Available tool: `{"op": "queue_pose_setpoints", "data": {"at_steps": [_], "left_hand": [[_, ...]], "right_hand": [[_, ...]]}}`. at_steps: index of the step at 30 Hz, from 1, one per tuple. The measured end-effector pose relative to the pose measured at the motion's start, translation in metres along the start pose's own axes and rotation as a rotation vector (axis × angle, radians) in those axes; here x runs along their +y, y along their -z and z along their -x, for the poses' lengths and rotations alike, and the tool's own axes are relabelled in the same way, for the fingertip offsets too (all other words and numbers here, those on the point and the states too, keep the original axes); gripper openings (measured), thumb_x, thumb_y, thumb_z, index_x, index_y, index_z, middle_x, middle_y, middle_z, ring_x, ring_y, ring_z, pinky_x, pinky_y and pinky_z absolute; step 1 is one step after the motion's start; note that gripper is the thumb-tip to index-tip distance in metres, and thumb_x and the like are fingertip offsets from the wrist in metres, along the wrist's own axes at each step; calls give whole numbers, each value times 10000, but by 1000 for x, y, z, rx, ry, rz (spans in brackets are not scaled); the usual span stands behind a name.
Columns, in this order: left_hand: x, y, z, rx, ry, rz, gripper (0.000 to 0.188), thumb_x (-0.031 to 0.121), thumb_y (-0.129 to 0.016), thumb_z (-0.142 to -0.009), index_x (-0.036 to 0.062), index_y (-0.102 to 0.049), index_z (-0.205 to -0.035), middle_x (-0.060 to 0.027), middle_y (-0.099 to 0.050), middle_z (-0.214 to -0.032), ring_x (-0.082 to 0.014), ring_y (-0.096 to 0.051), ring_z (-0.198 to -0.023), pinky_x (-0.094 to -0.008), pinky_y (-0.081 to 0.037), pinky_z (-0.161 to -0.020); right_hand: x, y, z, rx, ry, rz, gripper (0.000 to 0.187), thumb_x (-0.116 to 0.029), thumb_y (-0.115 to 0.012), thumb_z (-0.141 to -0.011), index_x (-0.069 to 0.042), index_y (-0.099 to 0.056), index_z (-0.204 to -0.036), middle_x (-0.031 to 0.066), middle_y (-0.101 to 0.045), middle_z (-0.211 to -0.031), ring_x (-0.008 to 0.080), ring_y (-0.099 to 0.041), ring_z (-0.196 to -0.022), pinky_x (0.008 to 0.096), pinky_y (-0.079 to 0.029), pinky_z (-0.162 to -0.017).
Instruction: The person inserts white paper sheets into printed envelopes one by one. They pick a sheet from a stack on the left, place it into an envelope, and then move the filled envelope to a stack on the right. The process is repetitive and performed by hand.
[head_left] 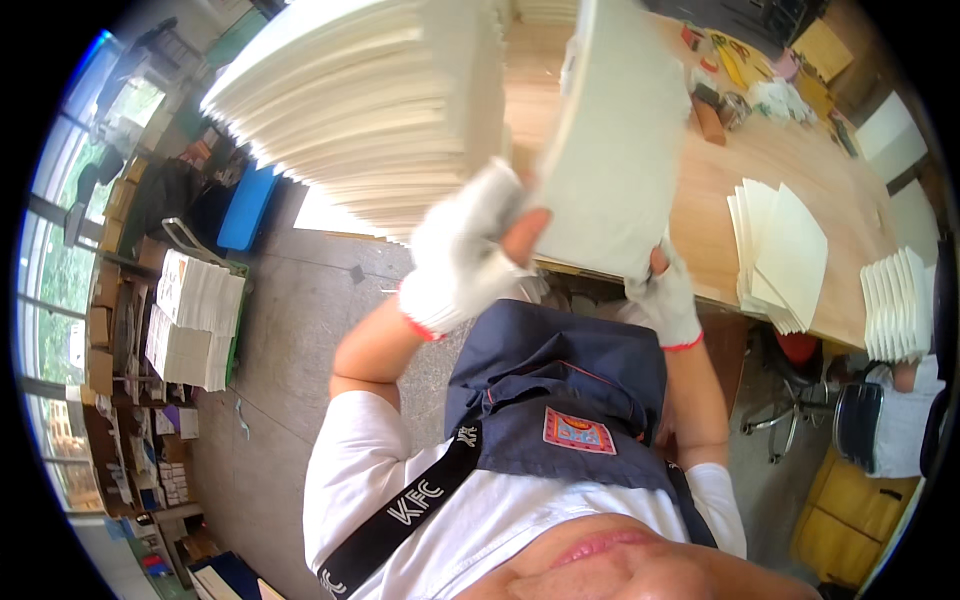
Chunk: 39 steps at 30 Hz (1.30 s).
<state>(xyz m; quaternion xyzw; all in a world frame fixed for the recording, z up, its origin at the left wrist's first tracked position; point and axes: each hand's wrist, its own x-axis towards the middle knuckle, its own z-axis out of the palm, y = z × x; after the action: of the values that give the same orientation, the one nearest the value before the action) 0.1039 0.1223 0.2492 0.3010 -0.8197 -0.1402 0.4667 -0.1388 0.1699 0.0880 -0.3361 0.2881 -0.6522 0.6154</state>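
Note:
A pale white sheet bundle (620,150), apparently paper or thin card, stands raised over the near edge of the wooden table. My right hand (665,297), in a white glove with a red cuff, pinches its lower right corner with the thumb in front. My left hand (462,250), gloved the same way, is slightly blurred beside the bundle's left edge. Its thumb is spread from the fingers, and nothing shows in its grasp. Left of it rises a tall stack of white sheets (370,120), its layered edges facing me.
On the wooden table (700,245) lie a fanned pile of white sheets (785,255) and, farther back, tools, tape and a plastic bag (785,100). Another white stack (895,305) stands at the right. A loaded cart (195,320) and shelves line the left; a wheeled chair (790,400) is at right.

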Motion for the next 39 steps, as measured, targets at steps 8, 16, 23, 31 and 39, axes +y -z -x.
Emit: {"op": "queue_pose_setpoints", "data": {"at_steps": [8, 16, 23, 31, 39], "left_hand": [[-8, 174, -91, 539, -54, -384, 323, 257, -494, -896, 34, -583, -1111, 3, -571, -834, -64, -502, -717, -208, -428, -622], [-128, 182, -99, 220, 155, -153, 396, 125, -357, -860, 36, -558, -1189, -58, -604, -1011, -117, -536, -914, -197, -403, -810], [-289, 88, 98, 533, 606, 592, 380, 284, -482, -914, 24, -515, -1189, -80, -559, -1082, -198, -543, -939, -329, -439, -842], [-224, -118, 263, 308, 1155, 465, 237, 59, -435, -900, -17, -586, -1065, -104, -615, -998, -149, -566, -816, -261, -467, -730], [-165, -159, 200, -251, 707, 342, 207, 83, -467, -902, 17, -603, -1043, -82, -621, -897, -134, -549, -809, -261, -442, -752]], "right_hand": [[-126, -202, -136, -324, 341, 459, 191, -264, -549, -860, -78, -583, -885, -1, -532, -632, 94, -470, -526, 241, -360, -462], [-135, -202, -168, -315, 78, 696, 242, -301, -532, -876, -76, -588, -805, -17, -503, -585, 61, -420, -451, 211, -320, -399], [-93, -79, -64, -92, 39, 411, 319, -349, -504, -897, -56, -611, -833, 13, -577, -615, 74, -513, -491, 209, -417, -472], [-91, 162, 82, 1072, 121, 13, 219, -199, -443, -886, -25, -504, -1005, 97, -596, -776, 124, -538, -565, 198, -432, -422], [-104, 174, 71, 921, 88, -300, 226, -254, -328, -957, -75, -415, -1064, 132, -532, -1059, 221, -612, -837, 224, -555, -563]]}}
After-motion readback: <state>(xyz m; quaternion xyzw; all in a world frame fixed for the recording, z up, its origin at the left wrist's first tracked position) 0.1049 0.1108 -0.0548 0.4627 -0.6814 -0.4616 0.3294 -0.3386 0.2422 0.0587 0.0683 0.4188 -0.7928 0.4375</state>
